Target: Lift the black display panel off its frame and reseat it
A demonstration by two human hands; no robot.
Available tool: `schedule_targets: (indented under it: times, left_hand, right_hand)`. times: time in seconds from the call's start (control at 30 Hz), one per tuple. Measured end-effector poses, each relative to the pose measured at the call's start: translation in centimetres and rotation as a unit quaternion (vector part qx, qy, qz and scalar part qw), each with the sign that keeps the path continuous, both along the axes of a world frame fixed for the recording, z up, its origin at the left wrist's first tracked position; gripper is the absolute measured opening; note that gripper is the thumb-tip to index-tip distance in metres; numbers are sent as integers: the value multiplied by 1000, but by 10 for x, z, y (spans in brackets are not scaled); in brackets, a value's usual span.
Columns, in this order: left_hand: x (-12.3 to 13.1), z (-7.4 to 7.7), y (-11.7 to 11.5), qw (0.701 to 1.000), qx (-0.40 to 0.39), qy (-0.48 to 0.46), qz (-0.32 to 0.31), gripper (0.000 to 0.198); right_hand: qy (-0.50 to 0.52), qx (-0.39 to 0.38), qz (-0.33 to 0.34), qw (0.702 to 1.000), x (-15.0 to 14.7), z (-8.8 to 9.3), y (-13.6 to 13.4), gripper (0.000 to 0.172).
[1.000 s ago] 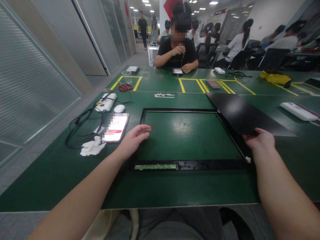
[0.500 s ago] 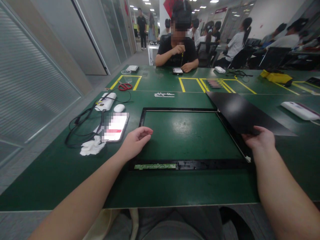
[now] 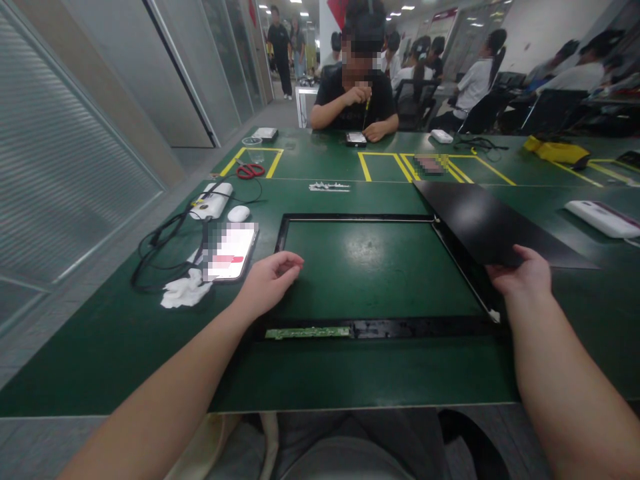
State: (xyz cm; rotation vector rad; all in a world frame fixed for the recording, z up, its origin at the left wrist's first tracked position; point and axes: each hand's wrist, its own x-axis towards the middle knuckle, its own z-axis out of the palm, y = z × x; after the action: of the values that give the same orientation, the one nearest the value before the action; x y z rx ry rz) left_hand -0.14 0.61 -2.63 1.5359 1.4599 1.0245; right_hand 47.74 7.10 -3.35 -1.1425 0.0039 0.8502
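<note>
A black rectangular frame (image 3: pixel 370 217), like a screen bezel, lies on the green table with bare tabletop showing through it. A green circuit board strip (image 3: pixel 307 332) sits along its near bar. My left hand (image 3: pixel 270 280) is closed over the frame's left bar, fingers curled inward; the bar is hidden beneath it. At the right, my right hand (image 3: pixel 525 277) grips the near edge of a thin, glossy black panel (image 3: pixel 493 217), thumb on top. The panel is tilted and overlaps the frame's right side.
Left of the frame are a phone (image 3: pixel 233 252), crumpled tissue (image 3: pixel 185 290), a white mouse-like object (image 3: pixel 239 214), black cables (image 3: pixel 157 237) and red-handled scissors (image 3: pixel 250 171). White strips (image 3: pixel 329 187) lie beyond it. Across the table (image 3: pixel 350 387), a co-worker (image 3: pixel 355 100) handles a small device. A white device (image 3: pixel 603 219) is at right.
The view has shifted slightly. My right hand and the black panel's near edge have moved a little right and up. My left hand stays at the frame's left bar.
</note>
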Motion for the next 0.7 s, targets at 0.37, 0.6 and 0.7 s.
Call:
schedule_targets:
  times: [0.37,0.6,0.7]
  left_hand:
    - [2,-4,-3,981,75,136,-113,18]
    - [1,-2,-3,971,82,179,-136,25]
    - [1,-1,-3,967,76,197,-145,26]
  right_hand:
    - [-22,-39,-49,998,-14,14,-6,17]
    - [-39,-7,-71,997,-19,36,-15,16]
    - [-47,49,-53,996,-24,38,-18,14]
